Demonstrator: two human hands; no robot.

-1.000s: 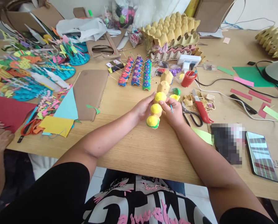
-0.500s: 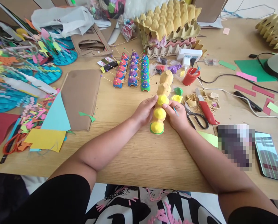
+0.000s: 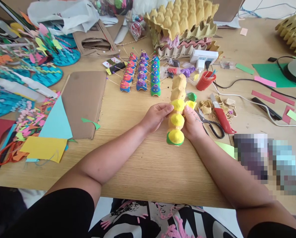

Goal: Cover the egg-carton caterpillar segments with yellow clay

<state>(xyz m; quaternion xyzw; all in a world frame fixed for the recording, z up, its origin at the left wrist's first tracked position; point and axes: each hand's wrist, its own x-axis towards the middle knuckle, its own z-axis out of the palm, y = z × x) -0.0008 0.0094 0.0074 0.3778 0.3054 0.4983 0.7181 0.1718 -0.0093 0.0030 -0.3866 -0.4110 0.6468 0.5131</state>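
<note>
An egg carton strip (image 3: 177, 121) is held up between both hands over the table. Its three nearest bumps are capped in yellow clay, with green along the near end; the far bumps are bare tan card. My left hand (image 3: 157, 115) is closed on the strip's left side, thumb by the third yellow cap. From the right, my right hand (image 3: 193, 123) grips the strip, its thumb against the same cap. A thin blue stick shows at the right fingers. Just beyond that hand lie yellow clay (image 3: 190, 104) and a lump of green clay (image 3: 191, 96).
Three decorated carton caterpillars (image 3: 141, 72) stand in rows beyond the hands. Scissors (image 3: 214, 127), a red-handled knife (image 3: 222, 115) and a red cup (image 3: 206, 81) are on the right. Stacked egg trays (image 3: 180, 23) rise behind. Cardboard (image 3: 84, 104) and coloured paper lie left.
The strip has turned slightly in my hands, its near end showing more green. Both hands still hold it, and the right thumb has shifted up along its side. The whole view has moved a little.
</note>
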